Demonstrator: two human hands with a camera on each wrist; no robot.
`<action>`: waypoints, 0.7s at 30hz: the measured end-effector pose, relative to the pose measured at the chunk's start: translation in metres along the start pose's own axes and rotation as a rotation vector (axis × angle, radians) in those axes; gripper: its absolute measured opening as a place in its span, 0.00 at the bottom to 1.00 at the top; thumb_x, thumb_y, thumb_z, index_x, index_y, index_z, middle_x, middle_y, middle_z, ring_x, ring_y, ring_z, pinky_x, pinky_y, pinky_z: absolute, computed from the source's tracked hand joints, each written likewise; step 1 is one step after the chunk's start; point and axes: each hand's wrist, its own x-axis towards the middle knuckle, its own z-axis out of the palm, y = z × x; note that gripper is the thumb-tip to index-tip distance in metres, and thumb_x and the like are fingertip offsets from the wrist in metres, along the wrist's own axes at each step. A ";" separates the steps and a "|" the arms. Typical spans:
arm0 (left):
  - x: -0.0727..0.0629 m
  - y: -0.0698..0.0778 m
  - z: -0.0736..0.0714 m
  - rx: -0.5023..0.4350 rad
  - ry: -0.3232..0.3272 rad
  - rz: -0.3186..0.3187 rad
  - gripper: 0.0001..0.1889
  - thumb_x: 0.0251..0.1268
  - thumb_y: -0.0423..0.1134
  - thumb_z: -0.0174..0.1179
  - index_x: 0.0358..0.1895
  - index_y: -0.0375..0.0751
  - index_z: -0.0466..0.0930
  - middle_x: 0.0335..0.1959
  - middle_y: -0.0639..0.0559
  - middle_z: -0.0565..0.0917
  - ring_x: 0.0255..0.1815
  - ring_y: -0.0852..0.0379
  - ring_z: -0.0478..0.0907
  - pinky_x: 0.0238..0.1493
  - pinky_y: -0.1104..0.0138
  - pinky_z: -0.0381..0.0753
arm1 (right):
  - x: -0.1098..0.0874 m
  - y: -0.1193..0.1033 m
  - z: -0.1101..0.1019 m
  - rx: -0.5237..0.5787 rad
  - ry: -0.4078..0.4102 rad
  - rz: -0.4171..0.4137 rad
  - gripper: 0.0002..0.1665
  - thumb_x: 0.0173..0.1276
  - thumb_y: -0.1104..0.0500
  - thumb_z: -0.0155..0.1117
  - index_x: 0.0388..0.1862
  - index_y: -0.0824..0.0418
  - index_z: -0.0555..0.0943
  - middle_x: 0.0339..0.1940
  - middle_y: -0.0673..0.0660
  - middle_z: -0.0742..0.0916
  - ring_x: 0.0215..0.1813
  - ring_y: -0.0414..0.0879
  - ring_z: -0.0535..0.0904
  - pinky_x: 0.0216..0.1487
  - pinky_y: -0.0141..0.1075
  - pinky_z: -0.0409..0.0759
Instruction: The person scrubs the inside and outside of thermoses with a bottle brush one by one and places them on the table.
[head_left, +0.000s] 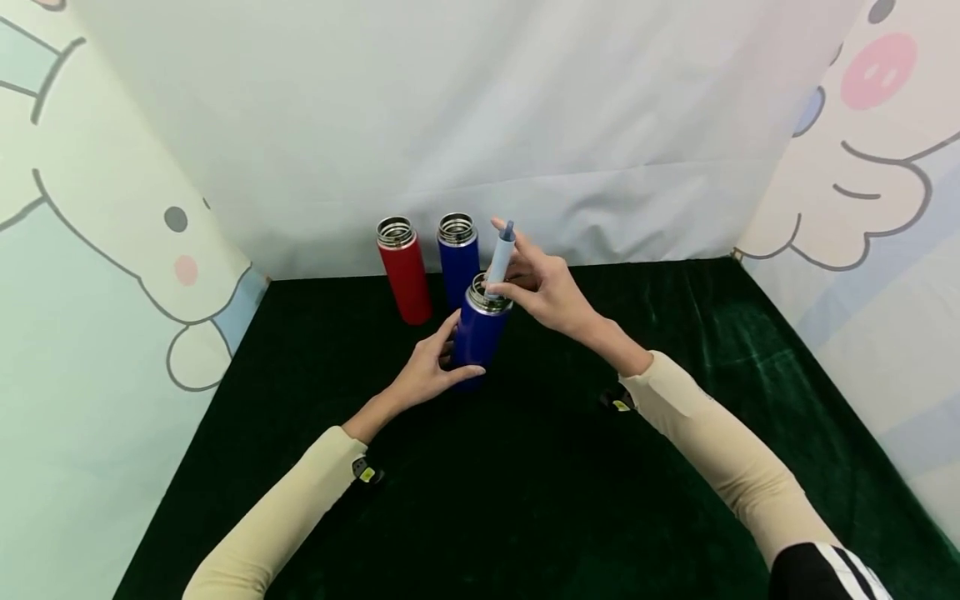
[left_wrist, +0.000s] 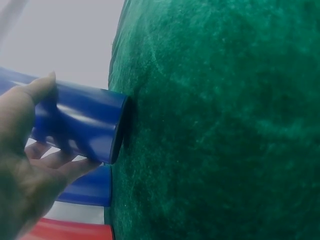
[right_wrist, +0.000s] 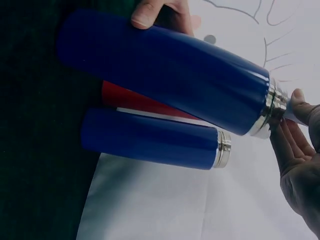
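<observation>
Left hand (head_left: 423, 372) grips the lower body of the front blue bottle (head_left: 482, 335), thumb on one side, fingers on the other. Right hand (head_left: 553, 293) pinches a pale blue tube (head_left: 502, 257), its darker tip upward, lower end at that bottle's open mouth; depth of entry cannot be told. Hands are apart from each other. Behind, the rear blue bottle (head_left: 459, 265) and red bottle (head_left: 407, 283) stand uncapped, side by side, on the green surface (head_left: 487, 500).
</observation>
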 end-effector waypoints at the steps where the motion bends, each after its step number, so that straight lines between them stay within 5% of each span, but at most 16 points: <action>1: 0.000 0.000 0.000 0.003 0.000 -0.001 0.51 0.65 0.41 0.72 0.83 0.58 0.45 0.78 0.38 0.66 0.70 0.33 0.75 0.61 0.41 0.81 | -0.001 -0.001 0.000 -0.025 -0.012 -0.006 0.50 0.66 0.71 0.70 0.82 0.64 0.56 0.45 0.66 0.90 0.45 0.53 0.90 0.45 0.35 0.89; 13: -0.003 -0.002 0.004 -0.013 0.012 -0.001 0.53 0.65 0.41 0.72 0.84 0.59 0.43 0.79 0.40 0.64 0.72 0.34 0.72 0.63 0.42 0.80 | 0.001 -0.012 -0.006 -0.076 -0.049 -0.033 0.47 0.71 0.71 0.64 0.83 0.66 0.53 0.46 0.63 0.90 0.48 0.51 0.88 0.47 0.38 0.89; 21: -0.007 -0.005 0.002 -0.027 0.031 -0.027 0.53 0.65 0.42 0.72 0.84 0.62 0.43 0.80 0.41 0.63 0.73 0.33 0.71 0.64 0.39 0.79 | 0.011 -0.023 -0.013 0.076 0.020 -0.029 0.45 0.77 0.74 0.53 0.85 0.64 0.45 0.47 0.67 0.85 0.50 0.61 0.87 0.54 0.36 0.86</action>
